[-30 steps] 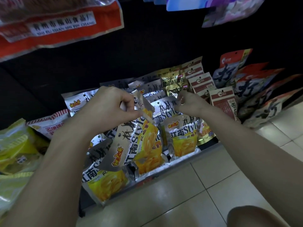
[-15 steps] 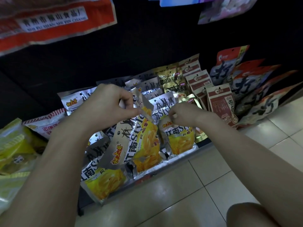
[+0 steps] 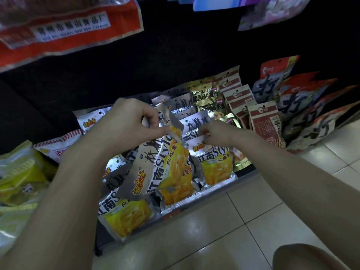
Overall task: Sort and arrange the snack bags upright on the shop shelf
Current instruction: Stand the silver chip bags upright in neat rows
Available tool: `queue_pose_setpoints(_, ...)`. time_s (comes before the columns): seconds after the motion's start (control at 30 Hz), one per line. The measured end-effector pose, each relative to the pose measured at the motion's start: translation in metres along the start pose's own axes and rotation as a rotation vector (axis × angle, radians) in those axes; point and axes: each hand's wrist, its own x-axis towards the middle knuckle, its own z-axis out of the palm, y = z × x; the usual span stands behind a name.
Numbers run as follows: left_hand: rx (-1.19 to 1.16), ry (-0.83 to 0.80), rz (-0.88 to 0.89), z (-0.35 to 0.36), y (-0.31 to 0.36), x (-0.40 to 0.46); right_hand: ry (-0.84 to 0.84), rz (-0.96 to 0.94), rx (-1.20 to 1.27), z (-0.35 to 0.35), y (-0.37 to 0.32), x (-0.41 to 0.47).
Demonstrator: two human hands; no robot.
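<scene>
Several silver-and-yellow snack bags fill the low shelf (image 3: pixel 214 197). My left hand (image 3: pixel 128 123) grips the tops of a tilted bunch of bags (image 3: pixel 165 166) that hangs down and to the left from my fingers. My right hand (image 3: pixel 214 133) pinches the top edge of an upright silver-and-yellow bag (image 3: pixel 216 164) at the shelf's front right. More of the same bags stand behind, and one lies slumped at the front left (image 3: pixel 124 215).
Brown-red bags (image 3: pixel 263 121) and gold bags (image 3: pixel 204 96) stand to the right, then dark red-topped pouches (image 3: pixel 303 106). Yellow-green bags (image 3: pixel 19 172) lie at the left. A red-and-white bag (image 3: pixel 68 26) hangs overhead. Tiled floor (image 3: pixel 233 221) lies below; my knee (image 3: pixel 303 258) is at bottom right.
My right hand has come down and left from the rear bags onto the top of the front right bag. My left hand keeps its hold on the tilted bunch.
</scene>
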Motion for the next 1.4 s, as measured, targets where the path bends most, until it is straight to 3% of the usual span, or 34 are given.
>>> queue_pose_setpoints(0.07,0.001,0.0,-0.007,0.0,-0.001,0.0,0.012,0.023,0.081,-0.006,0.0,0.004)
queue_pose_setpoints(0.13,0.005,0.0,-0.011,-0.001,-0.001,-0.001,0.175,0.004,0.128,-0.013,-0.001,0.012)
queue_pose_setpoints(0.23,0.0,0.0,-0.016,-0.003,-0.001,-0.002,0.354,-0.041,-0.035,-0.016,-0.001,0.028)
queue_pose_setpoints(0.4,-0.004,0.003,-0.019,-0.004,0.0,-0.003,0.275,-0.094,-0.292,-0.011,-0.005,0.038)
queue_pose_setpoints(0.6,0.005,-0.001,-0.011,-0.002,0.001,-0.001,0.19,0.061,-0.484,-0.022,-0.001,0.027)
queue_pose_setpoints(0.73,-0.01,-0.003,-0.023,0.001,0.004,0.001,0.051,0.131,-0.5,-0.022,-0.006,0.026)
queue_pose_setpoints(0.9,-0.009,0.003,-0.008,0.003,0.005,0.001,0.098,0.158,-0.509,-0.015,-0.008,0.031)
queue_pose_setpoints(0.97,-0.008,0.015,-0.013,0.002,0.005,0.001,0.287,0.065,-0.284,-0.016,-0.012,0.027)
queue_pose_setpoints(1.03,-0.014,0.028,-0.028,0.002,0.005,0.002,0.375,-0.07,0.244,-0.023,-0.029,0.012)
queue_pose_setpoints(1.1,-0.011,0.042,-0.037,0.001,0.006,0.002,0.16,-0.172,0.643,-0.033,-0.052,-0.008)
queue_pose_setpoints(1.17,-0.015,0.051,-0.045,0.001,0.005,0.003,-0.099,-0.221,0.679,-0.037,-0.068,-0.02)
queue_pose_setpoints(1.23,-0.024,0.053,-0.05,0.001,0.004,0.003,-0.171,-0.233,0.577,-0.035,-0.075,-0.026)
queue_pose_setpoints(1.4,-0.049,0.086,-0.066,-0.004,0.002,-0.002,0.039,-0.161,0.513,-0.031,-0.08,-0.03)
